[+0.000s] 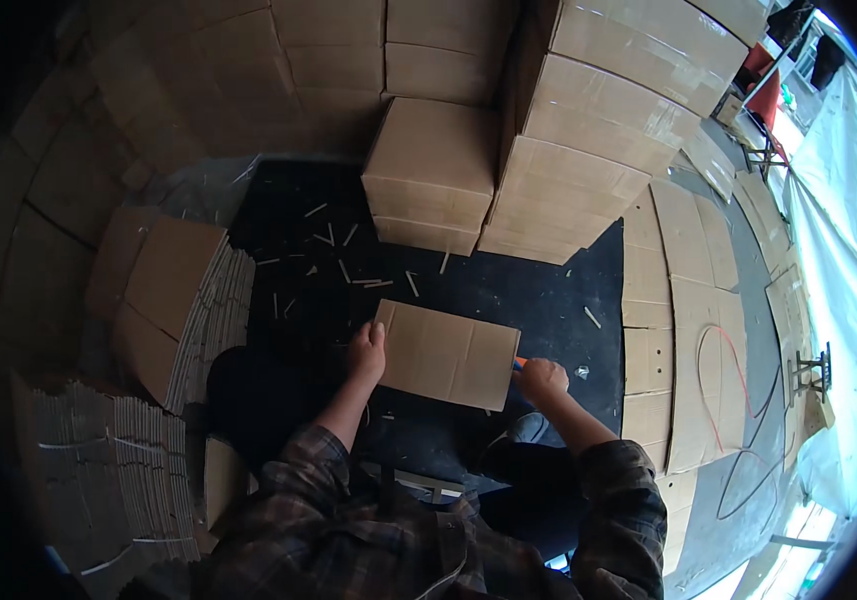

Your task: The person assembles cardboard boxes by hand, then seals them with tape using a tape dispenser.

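Note:
A small brown cardboard box is in front of me, above the dark floor mat and between my hands. My left hand grips its left edge, fingers closed. At the box's right edge, my right hand is closed around a small orange-and-blue tool. Most of that tool is hidden by the fingers, so its exact kind does not show. Narrow cardboard strips lie scattered on the mat beyond the box.
Tall stacks of closed cartons stand ahead, with a shorter stack beside them. Bundled flat cardboard is piled at my left. Flattened cardboard sheets cover the floor at right, where a red cord lies near white plastic sheeting.

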The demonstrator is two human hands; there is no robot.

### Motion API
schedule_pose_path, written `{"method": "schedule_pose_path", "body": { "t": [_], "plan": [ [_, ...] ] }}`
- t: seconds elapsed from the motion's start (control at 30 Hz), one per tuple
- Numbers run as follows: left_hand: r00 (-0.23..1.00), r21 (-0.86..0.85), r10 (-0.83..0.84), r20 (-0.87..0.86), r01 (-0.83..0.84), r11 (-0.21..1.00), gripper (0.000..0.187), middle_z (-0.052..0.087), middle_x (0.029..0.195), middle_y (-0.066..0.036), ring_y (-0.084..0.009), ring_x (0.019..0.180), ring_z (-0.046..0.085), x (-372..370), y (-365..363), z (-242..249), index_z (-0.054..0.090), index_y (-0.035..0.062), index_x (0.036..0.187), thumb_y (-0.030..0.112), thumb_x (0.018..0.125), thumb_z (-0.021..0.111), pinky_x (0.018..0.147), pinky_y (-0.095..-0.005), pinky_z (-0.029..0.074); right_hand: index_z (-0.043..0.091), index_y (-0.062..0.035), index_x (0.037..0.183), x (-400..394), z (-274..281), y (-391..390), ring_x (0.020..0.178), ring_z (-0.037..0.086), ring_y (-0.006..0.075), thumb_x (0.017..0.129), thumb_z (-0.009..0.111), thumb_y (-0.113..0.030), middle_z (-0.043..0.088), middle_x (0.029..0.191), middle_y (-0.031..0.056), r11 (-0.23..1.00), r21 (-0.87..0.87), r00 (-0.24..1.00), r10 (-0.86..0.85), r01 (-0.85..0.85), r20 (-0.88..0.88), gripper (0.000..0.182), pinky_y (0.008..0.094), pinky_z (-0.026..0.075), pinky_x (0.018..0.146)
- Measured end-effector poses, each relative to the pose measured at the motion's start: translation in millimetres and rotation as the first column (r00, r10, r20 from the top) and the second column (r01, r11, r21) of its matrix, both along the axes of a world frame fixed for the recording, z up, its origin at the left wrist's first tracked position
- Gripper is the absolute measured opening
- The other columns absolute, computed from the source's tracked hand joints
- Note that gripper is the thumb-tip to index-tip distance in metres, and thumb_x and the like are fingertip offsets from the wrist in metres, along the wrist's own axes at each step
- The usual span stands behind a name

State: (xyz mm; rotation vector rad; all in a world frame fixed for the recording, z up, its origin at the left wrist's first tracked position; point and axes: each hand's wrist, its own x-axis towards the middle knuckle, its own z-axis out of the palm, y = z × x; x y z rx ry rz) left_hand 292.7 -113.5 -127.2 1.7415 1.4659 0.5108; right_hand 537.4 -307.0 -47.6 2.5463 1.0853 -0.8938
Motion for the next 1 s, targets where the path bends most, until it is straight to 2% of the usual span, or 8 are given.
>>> {"method": "schedule_pose_path", "body": {
  "t": [0.17,0.27,0.37,0.53,0.67,0.77,0.9,1.0],
  "plan": [
    [0.996,0.031,0.088,-0.017,-0.087,0.996,0.044,0.066,0.107,-0.02,-0.0364,0.102,0.062,-7.8,-6.3,-7.1,0.063,0.0065,0.115,0.041,0.099,0.041,0.087,-0.0441,0.049,0.072,-0.0093,0.101,8.9,13.0,-1.3,0.099,0.067,0.0267,0.088,0.058,-0.048,0.071,0.101,0.0114,0.995,-0.024,0.991,0.097,-0.096,0.088,0.043,0.0387,0.053,0.082],
    [0.999,-0.029,0.029,0.015,-0.029,0.999,0.043,0.064,0.112,-0.02,-0.0373,0.105,0.061,-12.7,-2.6,-4.5,0.06,0.0063,0.12,0.038,0.098,0.042,0.09,-0.044,0.048,0.072,-0.0108,0.096,33.1,29.2,-8.6,0.093,0.069,0.0264,0.086,0.06,-0.046,0.071,0.095,0.0115,0.996,0.093,0.972,-0.032,0.011,0.233,0.038,0.037,0.053,0.081],
    [0.964,0.113,-0.045,-0.261,0.077,0.991,0.046,0.051,0.133,-0.015,-0.0359,0.124,0.047,-4.0,0.9,26.8,0.049,0.0108,0.134,0.03,0.094,0.055,0.101,-0.0444,0.041,0.071,-0.0088,0.091,36.9,78.3,-14.1,0.088,0.069,0.0294,0.084,0.06,-0.045,0.071,0.089,0.0132,0.98,0.197,0.951,-0.085,0.026,0.298,0.039,0.0398,0.054,0.079],
    [0.905,0.493,-0.299,-0.303,0.417,0.764,0.062,0.041,0.143,-0.01,-0.0355,0.138,0.028,84.5,48.4,82.4,0.045,0.0156,0.137,0.028,0.083,0.07,0.105,-0.064,0.026,0.065,-0.0042,0.076,30.1,102.3,-32.3,0.078,0.066,0.0366,0.085,0.066,-0.037,0.067,0.078,0.0197,0.914,0.404,0.947,-0.152,0.027,0.282,0.034,0.0464,0.052,0.069],
    [0.846,0.502,-0.274,-0.456,0.499,0.706,0.063,0.027,0.154,-0.007,-0.0354,0.144,0.015,181.5,102.7,104.8,0.042,0.0277,0.142,0.04,0.085,0.066,0.108,-0.0691,0.014,0.064,-0.0033,0.076,34.9,104.7,-33.8,0.076,0.066,0.0384,0.085,0.066,-0.039,0.066,0.078,0.0203,0.909,0.414,0.96,-0.159,0.051,0.231,0.037,0.0464,0.052,0.068],
    [0.819,0.402,-0.319,-0.478,0.526,0.749,0.069,0.027,0.154,-0.008,-0.0365,0.143,0.017,226.5,139.3,104.0,0.044,0.0281,0.14,0.042,0.078,0.072,0.109,-0.0704,0.006,0.064,-0.0031,0.076,41.8,108.7,-31.8,0.075,0.066,0.0383,0.086,0.066,-0.038,0.065,0.075,0.0204,0.894,0.443,0.967,-0.174,0.075,0.187,0.036,0.0459,0.052,0.067],
    [0.829,0.5,-0.258,-0.496,0.515,0.696,0.079,0.04,0.145,-0.007,-0.0274,0.128,0.039,242.1,160.8,88.6,0.045,0.0206,0.14,0.045,0.071,0.077,0.105,-0.0498,0.028,0.061,-0.0035,0.073,52.6,104.0,-32.6,0.07,0.066,0.0373,0.085,0.068,-0.037,0.064,0.07,0.0192,0.888,0.452,0.973,-0.167,0.079,0.158,0.036,0.0445,0.05,0.062],
    [0.805,0.489,-0.254,-0.536,0.542,0.684,0.081,0.042,0.144,-0.004,-0.0248,0.119,0.044,241.5,165.1,87.8,0.043,0.018,0.141,0.044,0.072,0.076,0.097,-0.0413,0.035,0.059,-0.0034,0.07,57.5,104.9,-28.6,0.067,0.064,0.0378,0.085,0.068,-0.037,0.063,0.068,0.0192,0.872,0.48,0.973,-0.184,0.095,0.142,0.038,0.0449,0.048,0.059]
  ]
}}
